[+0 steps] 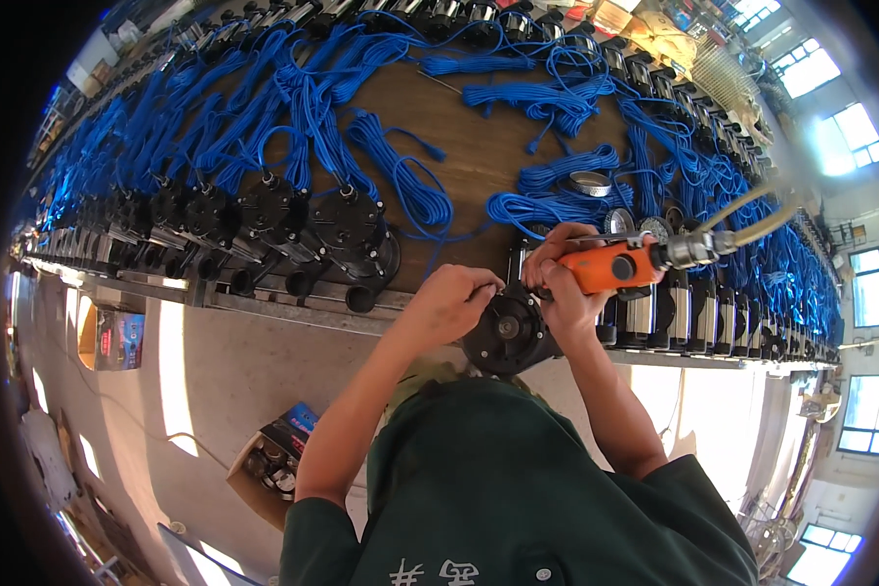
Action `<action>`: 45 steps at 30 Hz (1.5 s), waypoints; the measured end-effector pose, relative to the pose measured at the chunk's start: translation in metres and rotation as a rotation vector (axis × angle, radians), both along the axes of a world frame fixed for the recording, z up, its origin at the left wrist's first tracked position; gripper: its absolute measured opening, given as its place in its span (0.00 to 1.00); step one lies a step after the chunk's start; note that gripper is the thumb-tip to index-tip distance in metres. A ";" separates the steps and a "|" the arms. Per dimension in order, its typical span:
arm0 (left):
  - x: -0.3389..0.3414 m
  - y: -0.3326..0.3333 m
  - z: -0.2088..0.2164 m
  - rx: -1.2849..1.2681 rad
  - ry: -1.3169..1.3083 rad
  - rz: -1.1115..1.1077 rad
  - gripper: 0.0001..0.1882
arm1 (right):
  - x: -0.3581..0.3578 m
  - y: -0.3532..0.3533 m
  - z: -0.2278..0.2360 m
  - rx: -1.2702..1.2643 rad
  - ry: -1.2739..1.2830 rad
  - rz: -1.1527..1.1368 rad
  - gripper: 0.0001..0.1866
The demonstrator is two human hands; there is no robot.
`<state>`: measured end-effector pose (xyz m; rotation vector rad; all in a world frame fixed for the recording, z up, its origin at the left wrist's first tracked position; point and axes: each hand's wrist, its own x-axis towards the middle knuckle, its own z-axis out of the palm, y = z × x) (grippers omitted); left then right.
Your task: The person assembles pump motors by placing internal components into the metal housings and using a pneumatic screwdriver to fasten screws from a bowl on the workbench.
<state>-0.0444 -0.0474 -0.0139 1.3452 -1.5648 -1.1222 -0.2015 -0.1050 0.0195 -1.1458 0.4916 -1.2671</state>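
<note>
Evidently working at the front edge of a cluttered bench (483, 156), with both hands over a round black housing (508, 337) near the middle of that edge, close to the dark green shirt (557, 469). Gripping an orange tool (610, 269) in the right hand (568, 283), with fingers wrapped firmly around its near end, beside the housing's upper right. Holding the fingers of the left hand (454, 298) curled, with tips drawn close together, at the housing's upper left; cannot tell whether pinching any small part. Noted behind the tool: metal coupling (691, 250), then pale yellow hose (767, 227), curving away to the upper right over the crowded side of the bench. Hemmed in on the left by a row of black-and-silver units (350, 230) along the front edge; on the right by a similar row (674, 311), partly hidden beneath tool and hand. Beyond, much blue cable (405, 181), in loose bundles, heaped over both rows and spread across the brown top. Just past the right hand, among the coils, a shallow metal cup (590, 179). On the floor (234, 361), lower left, an uncovered cardboard box (252, 496) of round metal parts; farther left, another carton (119, 342).
</note>
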 end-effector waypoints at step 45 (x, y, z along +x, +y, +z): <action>-0.041 0.054 0.004 0.477 1.305 0.307 0.09 | -0.013 0.038 0.049 -0.103 -0.140 -0.137 0.17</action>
